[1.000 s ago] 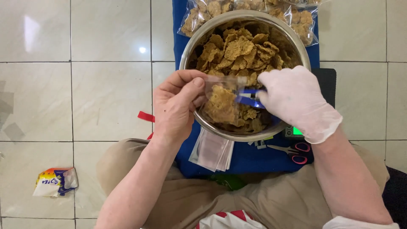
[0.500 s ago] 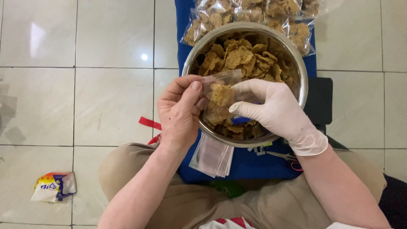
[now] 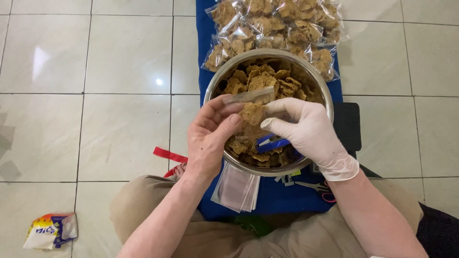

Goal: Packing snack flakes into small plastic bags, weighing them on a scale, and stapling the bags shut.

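A round metal bowl [image 3: 321, 90] full of brown fried crackers stands on a blue mat [image 3: 282, 196]. Over the bowl I hold a small clear plastic bag [image 3: 252, 112] partly filled with crackers. My bare left hand [image 3: 208, 138] pinches the bag's left side and its open top. My right hand [image 3: 306, 129], in a white glove, grips the bag's right side with fingers at its mouth. A blue scoop [image 3: 270, 142] lies among the crackers under my right hand.
Several filled clear bags of crackers [image 3: 277, 28] lie beyond the bowl. A stack of empty clear bags [image 3: 236, 188] sits by my knee, scissors [image 3: 315, 187] to their right, a red strip [image 3: 169, 155] to the left, a black scale [image 3: 347, 125] beside the bowl, a crumpled wrapper [image 3: 50, 230] on the tiles.
My right hand has left the blue scoop in the bowl and come up to grip the bag. The bag now stands more upright over the bowl.
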